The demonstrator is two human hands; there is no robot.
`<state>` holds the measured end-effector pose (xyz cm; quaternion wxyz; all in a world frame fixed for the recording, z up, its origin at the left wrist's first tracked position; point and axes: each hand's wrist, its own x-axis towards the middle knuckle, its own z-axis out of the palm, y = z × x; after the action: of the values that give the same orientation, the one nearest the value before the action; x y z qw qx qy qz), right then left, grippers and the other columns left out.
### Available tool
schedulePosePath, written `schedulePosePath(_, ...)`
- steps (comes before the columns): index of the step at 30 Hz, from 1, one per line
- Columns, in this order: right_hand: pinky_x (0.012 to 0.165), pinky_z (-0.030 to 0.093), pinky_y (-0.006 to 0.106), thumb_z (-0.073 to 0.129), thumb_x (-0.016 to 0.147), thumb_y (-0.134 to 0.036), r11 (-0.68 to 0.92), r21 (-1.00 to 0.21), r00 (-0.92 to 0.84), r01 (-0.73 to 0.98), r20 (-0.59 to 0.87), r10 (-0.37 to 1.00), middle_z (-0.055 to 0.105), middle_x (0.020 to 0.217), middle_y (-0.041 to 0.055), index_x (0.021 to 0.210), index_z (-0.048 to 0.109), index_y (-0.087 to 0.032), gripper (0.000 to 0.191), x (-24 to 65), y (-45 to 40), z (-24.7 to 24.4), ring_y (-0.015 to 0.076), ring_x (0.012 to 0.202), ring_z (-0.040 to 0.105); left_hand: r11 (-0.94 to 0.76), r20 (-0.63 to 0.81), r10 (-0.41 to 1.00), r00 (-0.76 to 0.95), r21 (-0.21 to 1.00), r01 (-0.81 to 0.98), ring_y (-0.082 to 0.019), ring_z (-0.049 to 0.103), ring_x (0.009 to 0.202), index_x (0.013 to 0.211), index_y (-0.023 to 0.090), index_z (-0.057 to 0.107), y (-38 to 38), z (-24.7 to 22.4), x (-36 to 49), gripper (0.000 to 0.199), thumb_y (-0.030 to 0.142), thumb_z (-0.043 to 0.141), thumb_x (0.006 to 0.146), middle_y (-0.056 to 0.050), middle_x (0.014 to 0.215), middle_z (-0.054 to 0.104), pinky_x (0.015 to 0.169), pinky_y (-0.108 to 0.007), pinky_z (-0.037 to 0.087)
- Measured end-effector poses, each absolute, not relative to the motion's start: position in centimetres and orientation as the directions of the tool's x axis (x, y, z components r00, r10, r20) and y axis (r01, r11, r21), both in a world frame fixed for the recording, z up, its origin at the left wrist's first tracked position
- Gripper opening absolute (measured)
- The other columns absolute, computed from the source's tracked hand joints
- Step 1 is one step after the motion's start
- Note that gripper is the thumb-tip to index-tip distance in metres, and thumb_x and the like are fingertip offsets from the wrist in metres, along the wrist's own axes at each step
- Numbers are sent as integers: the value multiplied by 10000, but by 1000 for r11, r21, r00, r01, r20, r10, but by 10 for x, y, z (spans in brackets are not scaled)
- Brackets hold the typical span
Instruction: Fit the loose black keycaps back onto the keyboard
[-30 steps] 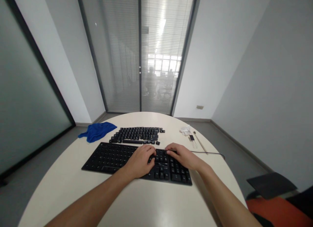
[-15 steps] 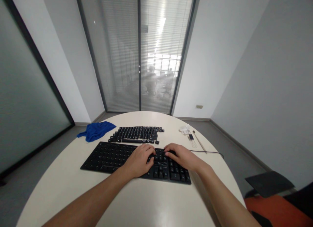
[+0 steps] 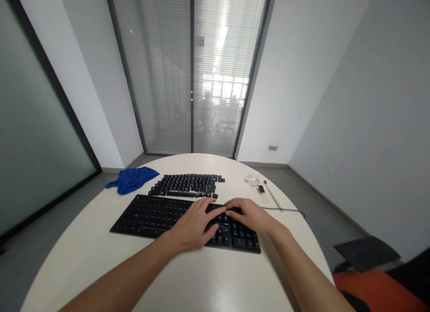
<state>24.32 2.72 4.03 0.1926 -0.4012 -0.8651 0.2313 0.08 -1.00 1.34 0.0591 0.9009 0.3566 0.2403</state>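
Observation:
A black keyboard (image 3: 151,213) lies across the round table, its left part bare of keycaps and its right part with keycaps on. My left hand (image 3: 195,222) is over its middle right part, fingers spread, with the index finger reaching toward the other hand. Over the upper right part, my right hand (image 3: 251,215) has its thumb and index finger close together at the keys; whatever is between them is too small to make out. Behind the keyboard, loose black keycaps (image 3: 188,183) lie in rows, with a long one at the front.
A blue cloth (image 3: 134,179) lies at the back left of the table (image 3: 188,280). At the back right are a crumpled white wrapper (image 3: 251,179), a small black-and-wire tool (image 3: 261,189) and a thin stick brush (image 3: 273,195). A cable (image 3: 289,209) runs right. An orange chair (image 3: 376,289) stands at lower right.
My left hand has opened, its index finger now stretched right toward my right fingertips. My right hand has stayed nearly in place over the keys.

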Motion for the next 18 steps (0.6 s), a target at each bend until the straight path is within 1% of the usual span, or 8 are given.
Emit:
schedulePosePath(4, 967, 490, 370, 529, 959, -336, 518, -611, -573, 599, 126, 810, 750, 1113, 52, 1120, 724, -220, 278, 248, 29, 43, 238, 1039, 676, -748, 363, 662, 656, 275, 604, -312, 393, 1369, 1455, 307, 449, -9, 13, 0, 542, 282, 571, 928, -110, 1497, 408, 1142, -538, 337)
schedulePosePath(8, 953, 504, 371, 589, 927, -359, 513, -622, -568, 592, 130, 813, 748, 1120, 51, 1133, 721, -222, 281, 253, 28, 43, 242, 1034, 676, -748, 351, 663, 661, 264, 610, -311, 424, 1343, 1429, 297, 490, -9, 14, 0, 501, 299, 568, 935, -114, 1473, 443, 1131, -537, 347)
schedulePosePath(13, 1030, 472, 361, 637, 900, -396, 523, -665, -616, 533, 120, 779, 735, 1180, 33, 1097, 746, -240, 274, 257, 28, 43, 236, 1089, 673, -745, 348, 666, 660, 274, 608, -319, 424, 1346, 1431, 317, 497, -7, 11, -1, 522, 368, 604, 922, -98, 1476, 456, 1131, -538, 342)
schedulePosePath(18, 1044, 458, 383, 672, 868, -455, 536, -618, -622, 575, 96, 777, 700, 1257, 69, 1104, 759, -249, 324, 258, 27, 43, 267, 1150, 651, -722, 311, 691, 652, 255, 643, -353, 417, 1352, 1429, 319, 503, -7, 10, 0, 573, 480, 636, 895, -107, 1495, 447, 1119, -564, 338)
